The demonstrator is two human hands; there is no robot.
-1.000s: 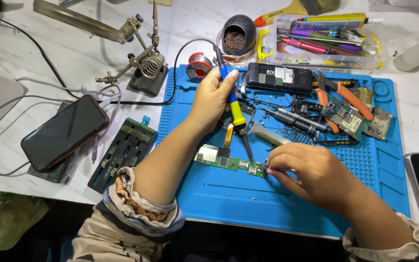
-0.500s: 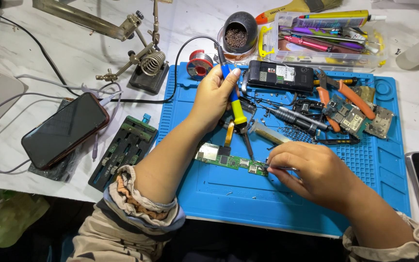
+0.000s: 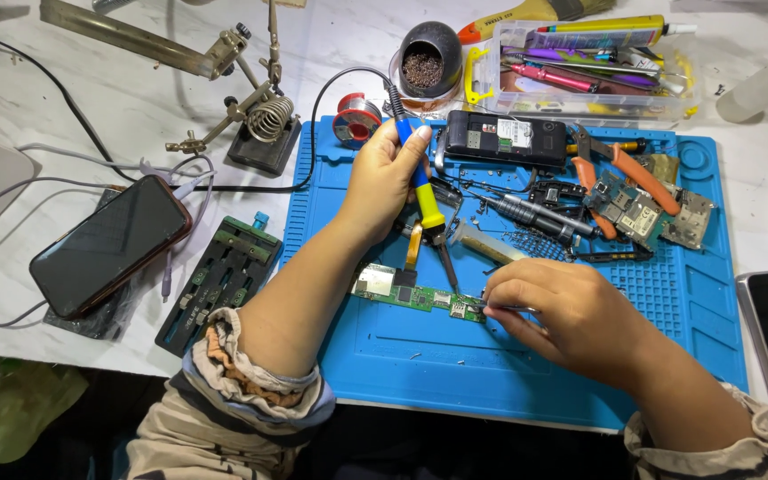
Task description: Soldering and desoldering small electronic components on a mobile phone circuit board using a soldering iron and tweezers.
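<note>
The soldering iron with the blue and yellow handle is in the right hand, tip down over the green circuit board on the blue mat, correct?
Not quite: the head view shows the soldering iron in the left hand, not the right. Its tip does point down over the green circuit board on the blue mat. The right hand rests at the board's end.

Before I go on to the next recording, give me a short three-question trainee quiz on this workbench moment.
1. True or false: the left hand holds a blue and yellow soldering iron.
2. What lies under the iron's tip? A) a black smartphone B) a narrow green circuit board C) orange-handled pliers
3. Fill in: the right hand pinches thin metal ____ at the board's right end.

Key:
1. True.
2. B, the narrow green circuit board on the blue silicone work mat.
3. Tweezers.
</note>
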